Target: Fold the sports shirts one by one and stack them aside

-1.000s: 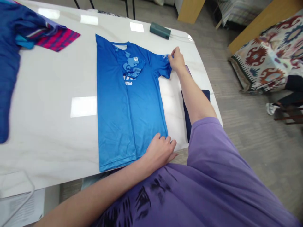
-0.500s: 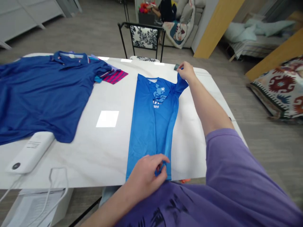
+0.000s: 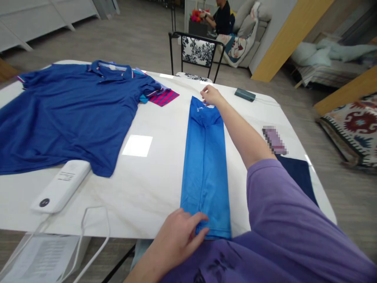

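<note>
A bright blue shirt [image 3: 204,165] lies folded into a long narrow strip on the white table [image 3: 153,173], running from the near edge toward the far side. My left hand [image 3: 176,237] pinches its near hem at the table's front edge. My right hand [image 3: 210,95] reaches across and grips the far collar end of the strip. Both sides of the shirt are folded in over the middle.
A dark blue polo shirt [image 3: 67,110] is spread at the left, over a striped red garment [image 3: 163,97]. A white device [image 3: 60,191] with a cable sits at the front left. A grey case [image 3: 245,94], a folded navy cloth [image 3: 297,177], a chair [image 3: 197,53] and a seated person [image 3: 220,13] are further off.
Both hands carried the shirt's right side leftward over the middle, so the shirt is now a narrow strip. The view has lifted and shifted left, showing the polo shirt and the room.
</note>
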Demonstrator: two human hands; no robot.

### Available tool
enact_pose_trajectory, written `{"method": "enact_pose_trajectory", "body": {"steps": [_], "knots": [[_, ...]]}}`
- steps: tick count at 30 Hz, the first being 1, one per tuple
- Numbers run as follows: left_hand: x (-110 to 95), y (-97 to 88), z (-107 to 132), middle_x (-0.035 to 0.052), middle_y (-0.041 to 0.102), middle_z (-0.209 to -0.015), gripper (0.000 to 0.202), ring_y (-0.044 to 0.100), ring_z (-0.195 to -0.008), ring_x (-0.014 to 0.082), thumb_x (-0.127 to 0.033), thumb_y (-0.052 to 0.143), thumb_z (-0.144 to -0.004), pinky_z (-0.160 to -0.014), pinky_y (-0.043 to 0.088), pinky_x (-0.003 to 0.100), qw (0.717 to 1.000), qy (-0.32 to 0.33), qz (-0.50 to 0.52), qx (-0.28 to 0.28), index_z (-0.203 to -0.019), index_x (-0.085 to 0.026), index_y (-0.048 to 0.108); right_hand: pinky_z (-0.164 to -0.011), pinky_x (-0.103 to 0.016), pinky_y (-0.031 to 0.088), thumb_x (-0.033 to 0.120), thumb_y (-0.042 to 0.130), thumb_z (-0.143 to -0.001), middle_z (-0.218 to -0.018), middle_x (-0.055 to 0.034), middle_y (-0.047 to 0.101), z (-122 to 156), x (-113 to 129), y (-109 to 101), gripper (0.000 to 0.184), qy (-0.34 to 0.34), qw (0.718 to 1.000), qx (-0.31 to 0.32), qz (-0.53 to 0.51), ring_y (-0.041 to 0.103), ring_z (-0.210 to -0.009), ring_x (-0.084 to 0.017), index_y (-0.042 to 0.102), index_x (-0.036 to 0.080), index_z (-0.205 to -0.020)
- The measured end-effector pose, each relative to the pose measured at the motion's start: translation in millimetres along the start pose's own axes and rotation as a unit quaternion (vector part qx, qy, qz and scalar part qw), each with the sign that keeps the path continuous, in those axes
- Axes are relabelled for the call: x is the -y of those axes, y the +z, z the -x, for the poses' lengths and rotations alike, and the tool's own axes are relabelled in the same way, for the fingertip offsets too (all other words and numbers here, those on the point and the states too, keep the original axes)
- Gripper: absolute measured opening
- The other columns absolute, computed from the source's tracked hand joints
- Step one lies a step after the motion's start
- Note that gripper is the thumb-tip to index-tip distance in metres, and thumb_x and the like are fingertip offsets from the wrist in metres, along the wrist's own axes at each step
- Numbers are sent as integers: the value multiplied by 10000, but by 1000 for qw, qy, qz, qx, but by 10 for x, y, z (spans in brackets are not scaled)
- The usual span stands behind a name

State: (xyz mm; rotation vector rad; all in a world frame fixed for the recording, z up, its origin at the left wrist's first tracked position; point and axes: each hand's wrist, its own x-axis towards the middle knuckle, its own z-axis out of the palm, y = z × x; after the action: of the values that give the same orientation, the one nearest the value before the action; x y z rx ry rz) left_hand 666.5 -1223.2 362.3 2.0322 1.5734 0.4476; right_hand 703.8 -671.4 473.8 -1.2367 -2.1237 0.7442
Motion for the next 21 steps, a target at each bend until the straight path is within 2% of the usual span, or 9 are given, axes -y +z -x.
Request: {"method": "enact_pose_trajectory", "body": {"steps": [1, 3, 6, 8, 11, 12, 14, 17, 21], "knots": [[47, -32, -33, -12, 825, -972, 256, 771, -945, 230, -384, 613, -1147, -946, 595, 395, 999, 16, -13, -28, -1324, -328, 790, -962, -563, 712, 456, 724, -1102, -1225, -156, 815, 97, -89, -19, 405, -6, 999, -7, 39, 818, -990, -293, 711, 169, -1388], [144, -61, -118, 25, 828, -1302, 305, 755, -1235, 264, -385, 586, -1163, -1140, 572, 446, 995, 48, -42, -81, -1385, -318, 784, -1040, -533, 677, 406, 776, -1053, -1184, -154, 836, 350, -276, -54, 324, -18, 991, -1, 133, 817, -1067, -327, 787, 161, -1264], [300, 0, -240, 44, 642, -1704, 484, 557, -1604, 319, -439, 656, -1132, -1362, 439, 518, 986, 93, -78, -112, -1601, -323, 680, -1130, -477, 619, 465, 793, -1029, -1200, -145, 849, 789, -453, -11, 314, -28, 975, 42, 215, 797, -1172, -336, 838, 179, -1149], [393, 81, -289, 69, 533, -1809, 634, 463, -1689, 346, -486, 729, -1085, -1407, 387, 558, 982, 114, -101, -108, -1683, -311, 615, -1123, -433, 611, 512, 773, -1036, -1213, -128, 853, 1040, -478, 59, 356, -40, 978, 75, 193, 795, -1161, -310, 851, 191, -1168], [465, 170, -308, 79, 459, -1860, 722, 423, -1719, 353, -506, 764, -1052, -1432, 343, 589, 980, 120, -121, -99, -1722, -315, 578, -1120, -377, 605, 549, 698, -1071, -1292, -73, 851, 1252, -477, 92, 410, -115, 980, 140, 86, 786, -1174, -261, 854, 237, -1286], [468, 182, -305, 74, 437, -1874, 723, 413, -1727, 352, -506, 764, -1050, -1434, 338, 588, 980, 119, -126, -100, -1724, -320, 578, -1128, -374, 602, 555, 658, -1087, -1323, -61, 844, 1273, -496, 71, 427, -140, 978, 142, 58, 780, -1187, -253, 848, 252, -1319], [452, 189, -295, 62, 386, -1900, 726, 389, -1742, 353, -508, 763, -1045, -1434, 337, 581, 979, 116, -136, -102, -1724, -328, 578, -1155, -389, 590, 507, 581, -1112, -1377, -75, 823, 1250, -586, -3, 445, -160, 981, 95, 51, 766, -1216, -251, 828, 243, -1372], [418, 188, -285, 50, 355, -1915, 751, 378, -1752, 357, -513, 769, -1035, -1442, 324, 582, 976, 112, -153, -103, -1735, -337, 564, -1235, -426, 541, 355, 543, -1097, -1487, -140, 755, 1104, -825, -114, 470, -121, 983, -5, 136, 718, -1330, -271, 763, 192, -1478], [424, 184, -288, 40, 367, -1909, 792, 401, -1744, 348, -514, 761, -1029, -1448, 327, 581, 972, 121, -174, -96, -1766, -349, 521, -1294, -544, 482, 312, 539, -1100, -1631, -162, 644, 827, -1152, -198, 498, -65, 972, -35, 222, 587, -1491, -351, 706, 211, -1558]]}}
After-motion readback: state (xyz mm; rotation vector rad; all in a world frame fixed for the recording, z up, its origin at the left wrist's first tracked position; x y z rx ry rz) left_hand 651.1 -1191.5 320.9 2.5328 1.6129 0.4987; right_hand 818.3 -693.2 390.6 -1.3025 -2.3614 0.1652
